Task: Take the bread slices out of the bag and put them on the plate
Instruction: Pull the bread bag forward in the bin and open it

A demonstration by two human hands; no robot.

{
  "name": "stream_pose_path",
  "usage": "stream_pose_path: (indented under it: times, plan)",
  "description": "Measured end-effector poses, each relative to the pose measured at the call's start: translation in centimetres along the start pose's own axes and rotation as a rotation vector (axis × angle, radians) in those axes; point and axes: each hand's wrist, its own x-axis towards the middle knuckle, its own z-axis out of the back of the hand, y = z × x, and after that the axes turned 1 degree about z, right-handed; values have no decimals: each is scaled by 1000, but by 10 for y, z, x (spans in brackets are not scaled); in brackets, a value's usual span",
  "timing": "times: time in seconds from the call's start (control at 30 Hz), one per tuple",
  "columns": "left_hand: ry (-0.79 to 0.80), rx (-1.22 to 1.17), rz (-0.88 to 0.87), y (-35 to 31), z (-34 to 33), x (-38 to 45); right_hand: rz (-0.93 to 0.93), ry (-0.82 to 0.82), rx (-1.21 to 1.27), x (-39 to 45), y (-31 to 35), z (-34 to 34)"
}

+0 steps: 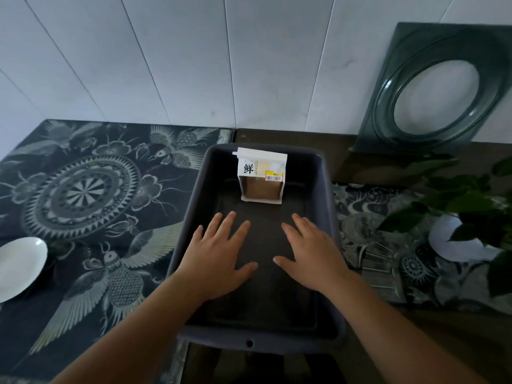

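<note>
Hands: left hand [219,253] and right hand [310,253] are hovering over the tray [328,217], fingers spread, holding nothing.
Bag [261,176]: standing at tray's far edge.
Plate [19,267]: sitting at counter's left edge.

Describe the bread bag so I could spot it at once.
Find the dark tray in the middle of the table. At its far end, beyond both open hands, the bag stands upright. It is the only thing in the tray: white on top with one big black character and a yellow sticker, brown below.
</note>
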Motion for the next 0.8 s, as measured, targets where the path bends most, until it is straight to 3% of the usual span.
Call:
stream_pose_path:
  times: [0.17,0.3,0.4,0.53,0.7,0.8]
  plan:
    - [-203,-27,-201,22,28,94,24,-197,-23,90,-12,35]
    - [-312,-91,-240,35,36,169,18,-313,-56,156,-24,57]
    - [-277,-58,-255,61,14,237,79,-272,-155,220,-40,48]
    - [-208,77,-256,73,6,257,271,-211,-352,233,-42,42]
    - [-307,129,-405,83,20,268,369,-309,-447,238,-47,50]
    - [-311,172,-446,88,20,270,381,-259,-462,242,-52,52]
